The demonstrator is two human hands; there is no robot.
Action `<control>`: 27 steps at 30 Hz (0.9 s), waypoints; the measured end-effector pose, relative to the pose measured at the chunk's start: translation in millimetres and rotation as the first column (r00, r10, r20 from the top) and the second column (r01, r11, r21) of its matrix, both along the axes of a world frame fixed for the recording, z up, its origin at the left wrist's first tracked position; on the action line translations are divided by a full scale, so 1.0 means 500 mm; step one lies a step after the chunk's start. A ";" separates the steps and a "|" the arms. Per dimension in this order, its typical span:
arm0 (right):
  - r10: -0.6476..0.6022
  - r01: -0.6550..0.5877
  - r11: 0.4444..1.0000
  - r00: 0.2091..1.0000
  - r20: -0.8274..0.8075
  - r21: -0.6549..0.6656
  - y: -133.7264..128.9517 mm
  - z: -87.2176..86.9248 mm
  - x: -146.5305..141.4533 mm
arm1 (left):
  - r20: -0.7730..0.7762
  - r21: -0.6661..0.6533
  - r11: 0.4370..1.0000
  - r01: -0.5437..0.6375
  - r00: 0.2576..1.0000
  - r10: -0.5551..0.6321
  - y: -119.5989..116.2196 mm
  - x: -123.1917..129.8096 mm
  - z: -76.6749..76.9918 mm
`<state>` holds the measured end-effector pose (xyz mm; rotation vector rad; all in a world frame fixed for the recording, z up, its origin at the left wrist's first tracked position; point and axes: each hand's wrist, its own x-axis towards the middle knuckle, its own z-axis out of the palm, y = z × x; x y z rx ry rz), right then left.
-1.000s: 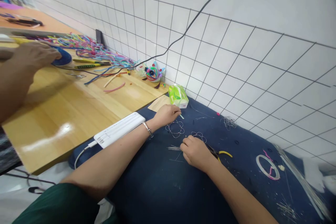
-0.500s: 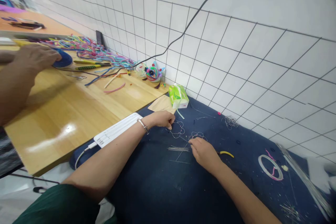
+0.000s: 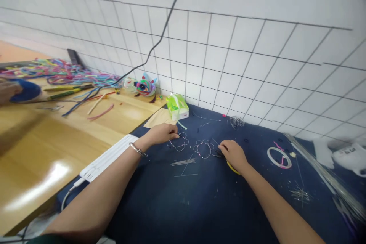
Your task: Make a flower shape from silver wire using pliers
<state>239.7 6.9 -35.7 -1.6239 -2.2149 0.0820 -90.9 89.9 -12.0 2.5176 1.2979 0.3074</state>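
Observation:
A flower-shaped wire outline (image 3: 179,144) lies on the dark blue cloth, and my left hand (image 3: 163,133) pinches its upper edge. To its right a second wire flower (image 3: 204,148) rests flat, untouched. My right hand (image 3: 233,155) is closed beside that second flower, and a short thin wire (image 3: 215,141) sticks out from its fingertips. Under this hand lie pliers with a yellow handle (image 3: 233,168), partly covered; I cannot tell whether the hand touches them. Several straight wire pieces (image 3: 184,161) lie in front of both flowers.
A green tissue pack (image 3: 177,107) and brown paper (image 3: 160,118) stand behind my left hand. At right are a white ring coil (image 3: 279,158), wire scraps (image 3: 300,194) and a long wire bundle (image 3: 323,171). A white power strip (image 3: 110,156) borders the wooden table, where another person's hand (image 3: 8,90) shows.
The right hand has moved off the second flower to the right, over the pliers, so that flower is now uncovered. The left hand stays at the first flower. The view has turned right.

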 end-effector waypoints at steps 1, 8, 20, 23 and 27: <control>-0.007 0.007 1.000 1.000 -0.014 -0.002 0.000 -0.006 0.004 | 0.016 0.026 1.000 -0.007 1.000 0.006 -0.003 0.015 0.001; -0.018 0.018 1.000 0.997 -0.075 -0.002 0.002 -0.031 0.023 | 0.066 0.015 0.983 0.182 0.981 -0.182 -0.008 0.167 0.008; -0.009 0.015 0.999 0.990 -0.141 0.039 0.008 -0.042 0.030 | 0.087 -0.121 0.938 0.326 0.945 -0.317 0.017 0.306 -0.038; -0.015 0.023 0.999 0.984 -0.178 0.045 0.011 -0.045 0.033 | 0.135 -0.167 0.933 0.320 0.944 -0.300 0.019 0.301 -0.040; -0.029 0.044 0.997 0.973 -0.230 0.058 0.014 -0.050 0.041 | 0.220 -0.257 0.918 0.302 0.943 -0.248 0.017 0.290 -0.035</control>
